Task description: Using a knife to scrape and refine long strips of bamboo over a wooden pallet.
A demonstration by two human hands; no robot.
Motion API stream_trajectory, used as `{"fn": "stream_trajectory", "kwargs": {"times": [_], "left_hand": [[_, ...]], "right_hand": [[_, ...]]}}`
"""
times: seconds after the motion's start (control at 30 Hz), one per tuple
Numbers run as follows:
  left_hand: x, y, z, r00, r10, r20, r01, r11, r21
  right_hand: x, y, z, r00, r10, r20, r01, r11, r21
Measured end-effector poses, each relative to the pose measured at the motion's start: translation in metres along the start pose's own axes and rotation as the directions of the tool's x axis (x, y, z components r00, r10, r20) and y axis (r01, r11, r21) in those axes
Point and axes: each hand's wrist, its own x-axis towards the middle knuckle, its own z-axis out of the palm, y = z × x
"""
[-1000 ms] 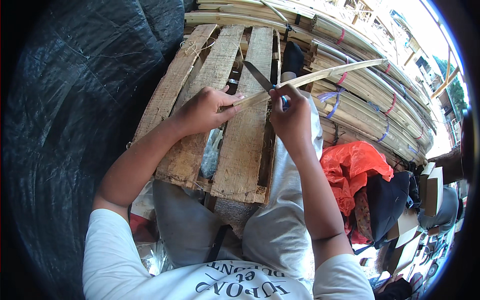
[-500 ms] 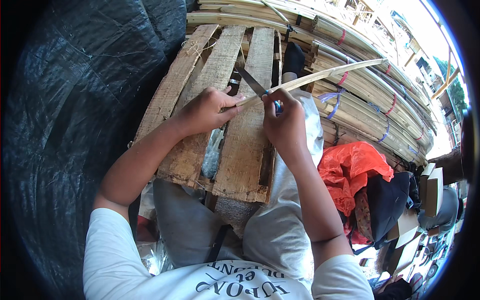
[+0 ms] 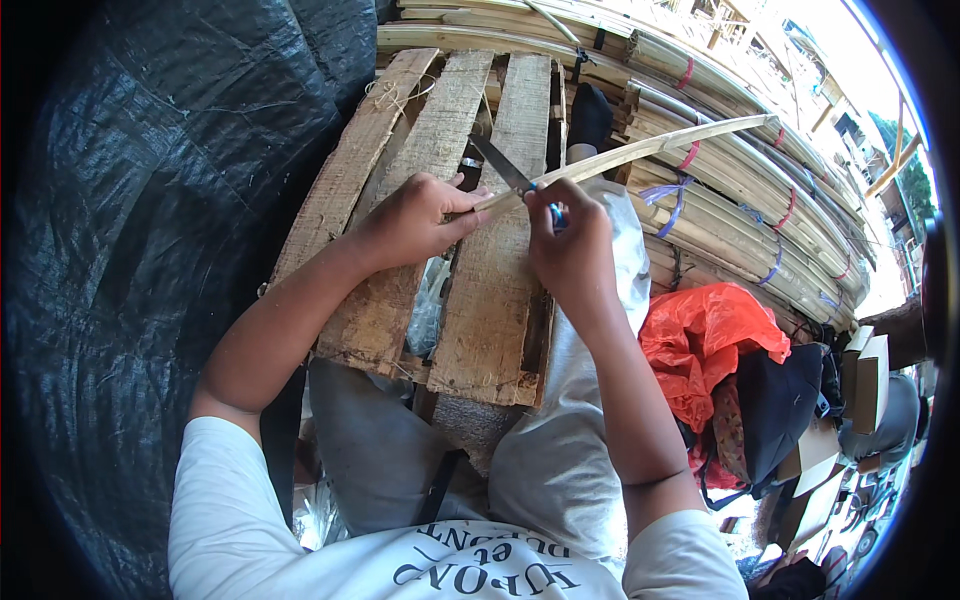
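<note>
My left hand (image 3: 432,217) is closed on the near end of a long, pale strip of wood or bamboo (image 3: 650,147), pinching it between thumb and fingers. The strip runs up to the right and curves slightly toward its far tip. In my right hand (image 3: 573,232) is a knife (image 3: 503,163) with a blue handle, gripped close to the blade. Its grey blade points up and left, crossing the strip just past my left fingertips. Both hands are above a rough slatted wooden crate (image 3: 490,320) in front of my legs.
Black plastic sheeting (image 3: 170,250) covers the left side. Bundles of long wooden strips (image 3: 730,190), tied with coloured bands, are stacked at the back right. A red plastic bag (image 3: 705,335) and a dark bag (image 3: 775,400) lie to my right, with open cardboard boxes (image 3: 868,375) beyond.
The hands, knife and strip hold nearly the same pose. The whole view has shifted very slightly.
</note>
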Motion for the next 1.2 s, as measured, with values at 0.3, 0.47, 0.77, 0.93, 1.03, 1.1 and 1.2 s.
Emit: {"fn": "stream_trajectory", "kwargs": {"times": [0.3,0.47,0.77,0.93,1.03,1.1,1.2], "left_hand": [[0.0,0.008,-0.007,0.996,-0.077,0.044,0.077,0.997,0.0],[0.003,0.006,0.001,0.997,-0.076,0.001,0.076,0.997,-0.017],[0.002,0.005,-0.003,0.996,-0.083,0.028,0.083,0.997,0.007],[0.006,0.012,-0.005,0.995,-0.099,0.031,0.1,0.995,-0.009],[0.004,0.011,-0.004,0.999,-0.053,-0.01,0.053,0.998,-0.021],[0.004,0.015,-0.005,0.998,-0.063,0.015,0.063,0.998,-0.008],[0.005,0.009,0.001,0.999,-0.016,-0.052,0.015,1.0,-0.018]], "right_hand": [[0.004,0.007,-0.002,0.999,0.036,0.015,-0.036,0.999,-0.013],[0.001,0.011,0.0,0.989,-0.111,-0.095,0.104,0.992,-0.075],[-0.006,-0.003,0.002,0.998,0.031,0.053,-0.035,0.997,0.065],[0.001,-0.007,0.001,0.998,0.059,-0.036,-0.059,0.998,0.0],[-0.002,0.002,0.007,1.0,-0.027,0.001,0.027,0.999,0.047],[0.009,0.009,-0.002,0.998,-0.049,-0.033,0.051,0.997,0.062],[0.02,0.002,-0.015,0.995,0.076,-0.067,-0.069,0.992,0.108]]}}
